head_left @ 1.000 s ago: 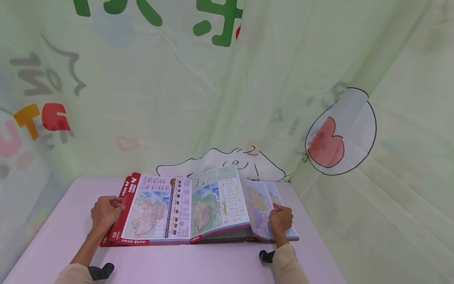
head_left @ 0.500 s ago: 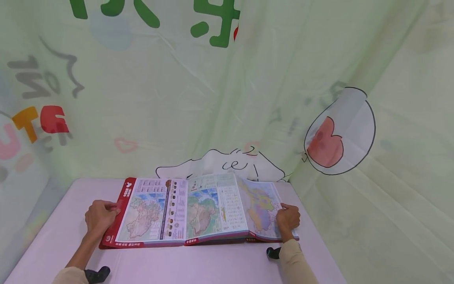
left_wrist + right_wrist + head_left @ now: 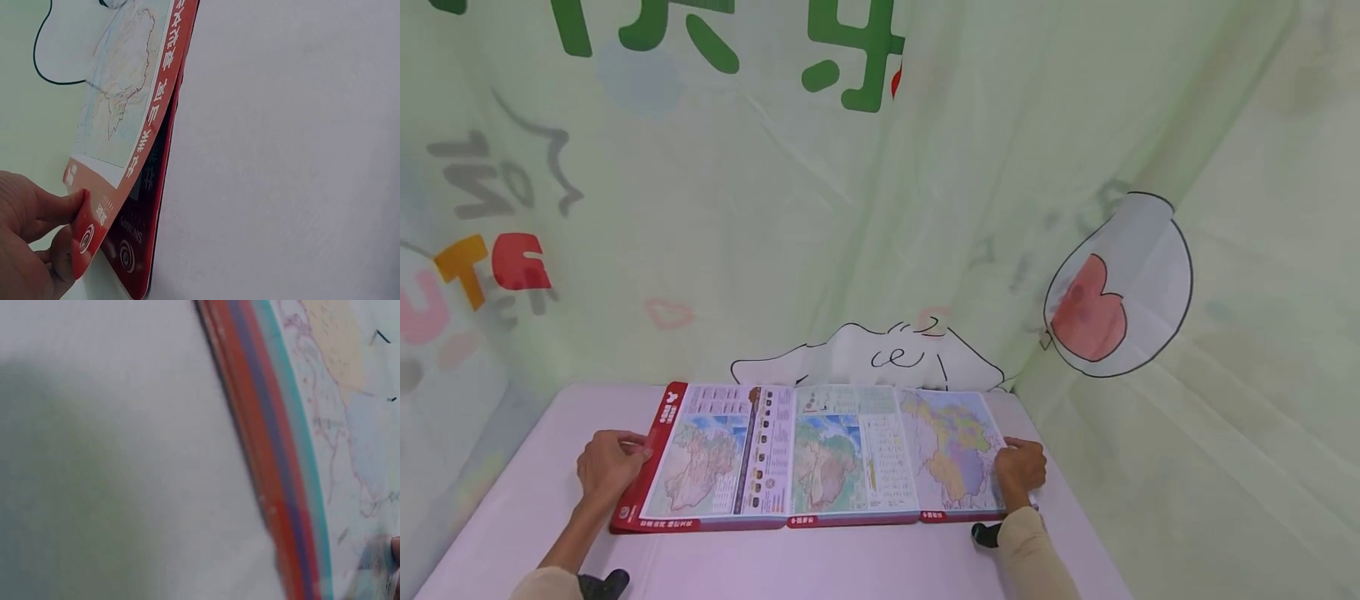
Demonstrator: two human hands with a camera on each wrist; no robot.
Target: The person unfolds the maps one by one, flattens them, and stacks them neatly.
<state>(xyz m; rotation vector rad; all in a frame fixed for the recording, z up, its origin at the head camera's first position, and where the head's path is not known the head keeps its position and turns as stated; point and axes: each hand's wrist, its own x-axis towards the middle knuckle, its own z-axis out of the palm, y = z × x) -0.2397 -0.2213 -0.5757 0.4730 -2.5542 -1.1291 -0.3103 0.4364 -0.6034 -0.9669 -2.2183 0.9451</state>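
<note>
A wide folding map (image 3: 827, 467) is spread on the table, with three printed panels showing and a red border at its left end. My left hand (image 3: 606, 467) pinches that border. Between thumb and fingers (image 3: 62, 209), in the left wrist view, the top sheet (image 3: 125, 106) is raised and parts from a red sheet (image 3: 128, 244) beneath. At the other end, my right hand (image 3: 1021, 467) grips the right edge with curled fingers. Only a fingertip (image 3: 396, 550) of it enters the right wrist view, beside stacked coloured sheet edges (image 3: 287, 462).
A pale pink table (image 3: 820, 562) extends in front of the map and to both sides. Behind it hangs a light green printed curtain (image 3: 850, 250). Black straps (image 3: 604, 585) for the cameras sit at both wrists.
The raised, bent middle and right panels have come down flat. My right hand has moved right, stretching the map. My left hand has shifted slightly left, bringing the top red border over the one beneath.
</note>
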